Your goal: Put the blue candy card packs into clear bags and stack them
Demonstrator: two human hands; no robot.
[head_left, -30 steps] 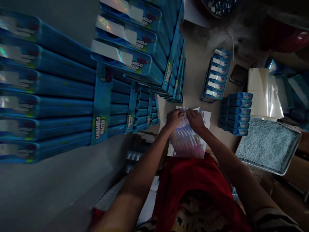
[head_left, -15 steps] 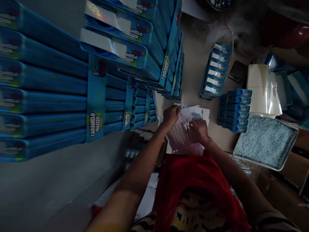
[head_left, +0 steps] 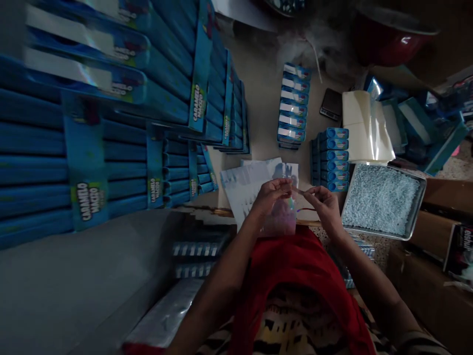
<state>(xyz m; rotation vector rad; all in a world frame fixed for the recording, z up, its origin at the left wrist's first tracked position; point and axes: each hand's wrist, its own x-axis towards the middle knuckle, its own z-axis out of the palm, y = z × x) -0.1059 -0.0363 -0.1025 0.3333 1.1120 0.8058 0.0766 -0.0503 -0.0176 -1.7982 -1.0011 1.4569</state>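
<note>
My left hand (head_left: 271, 197) is closed in a pinch above a spread of pale sheets (head_left: 242, 185). My right hand (head_left: 325, 206) pinches too, a short way to the right. Between the fingertips of both runs a small thin strip (head_left: 299, 191), too blurred to name more exactly. Under my hands lies a glossy sheet with a pinkish sheen (head_left: 279, 222), at the table's near edge against the red apron (head_left: 284, 256). Beyond my right hand stands a stack of blue boxes with round ends (head_left: 337, 159).
Blue "Caramelo Macizo" packs (head_left: 88, 162) pile high on the left. Another row of blue packs (head_left: 291, 106) stands behind the sheets, with a dark scale (head_left: 331, 103) beside it. To the right are a metal tray (head_left: 417, 209) of pale blue pellets, cream sheets (head_left: 360, 123) and a red bowl (head_left: 391, 42).
My hands have left the sheets' surface and come together around a thin strip. The sheets lie fanned out further left. The view has shifted right.
</note>
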